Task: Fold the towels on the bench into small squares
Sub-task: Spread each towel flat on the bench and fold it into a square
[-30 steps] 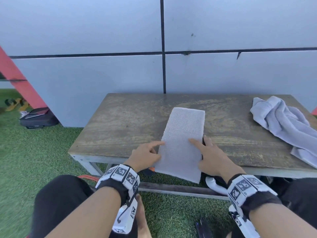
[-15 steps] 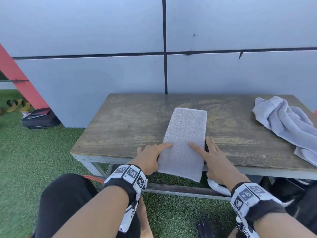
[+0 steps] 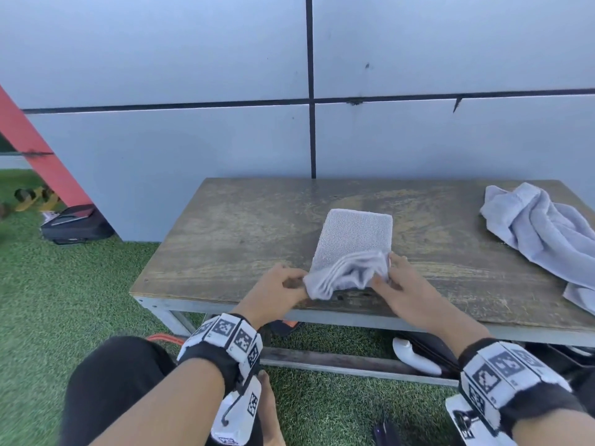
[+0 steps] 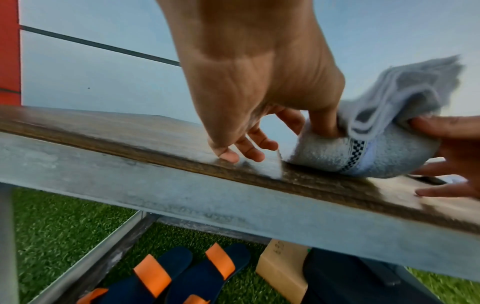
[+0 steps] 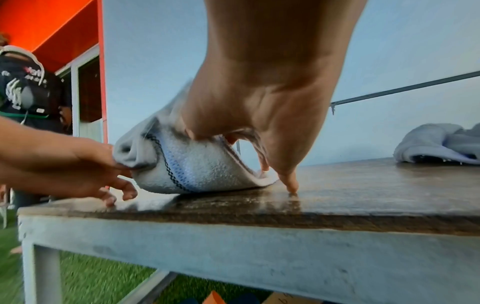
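1. Your left hand is pinching the near left corner of the folded towel between thumb and forefinger; in the left wrist view the thumb is pressing into the pile while the other fingers are hanging loosely curled, their tips near the bench top.
2. Your right hand is pinching the near right corner of the same towel; in the right wrist view one finger is pointing down and touching the bench top just beside the towel.
3. Between the two hands the near end of the towel is lifting off the bench and curling over, showing several stacked layers at its edge and a dark checked stripe across the outer face.
4. The far part of the folded towel is lying flat on the bench, about midway along it and nearer its front edge than the wall.
5. A second, crumpled towel is lying on the right end of the bench, well apart from the folded one.
6. Under the bench, on the green turf, a pair of dark sandals with orange straps is sitting beside a brown card box.
7. Left of the bench, a black bag is resting at the foot of the wall near a red slanted beam.
8. Another person in a dark printed shirt is standing beyond the left end of the bench.
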Action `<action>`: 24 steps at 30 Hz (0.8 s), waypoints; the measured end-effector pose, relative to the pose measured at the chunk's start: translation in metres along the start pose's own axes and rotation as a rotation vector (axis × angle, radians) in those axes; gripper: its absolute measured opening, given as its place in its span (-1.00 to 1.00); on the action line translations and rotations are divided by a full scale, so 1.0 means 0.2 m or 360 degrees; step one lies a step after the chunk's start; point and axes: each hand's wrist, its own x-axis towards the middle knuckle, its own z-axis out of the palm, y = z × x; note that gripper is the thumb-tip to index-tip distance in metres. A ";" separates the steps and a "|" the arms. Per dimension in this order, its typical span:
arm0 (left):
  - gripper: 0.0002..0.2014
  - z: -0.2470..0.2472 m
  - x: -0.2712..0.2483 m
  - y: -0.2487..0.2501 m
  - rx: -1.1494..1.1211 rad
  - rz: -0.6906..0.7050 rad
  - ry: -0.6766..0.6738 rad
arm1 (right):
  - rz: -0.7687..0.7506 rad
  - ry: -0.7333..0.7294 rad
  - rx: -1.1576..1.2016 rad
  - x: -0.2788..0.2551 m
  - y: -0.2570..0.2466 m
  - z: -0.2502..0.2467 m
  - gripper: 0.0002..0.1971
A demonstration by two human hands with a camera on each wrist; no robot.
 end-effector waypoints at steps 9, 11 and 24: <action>-0.48 0.01 0.05 0.16 -0.0816 0.0033 0.0306 | 0.0080 0.0330 0.0375 0.08 -0.08 0.00 -0.46; -0.63 0.04 0.09 0.16 -0.0686 0.0062 0.0351 | 0.0154 0.0342 0.0310 0.12 -0.07 0.01 -0.48; -0.57 0.13 0.50 0.15 -0.0094 -0.0066 0.0654 | 0.0455 0.0567 0.0197 0.38 0.05 0.01 -0.55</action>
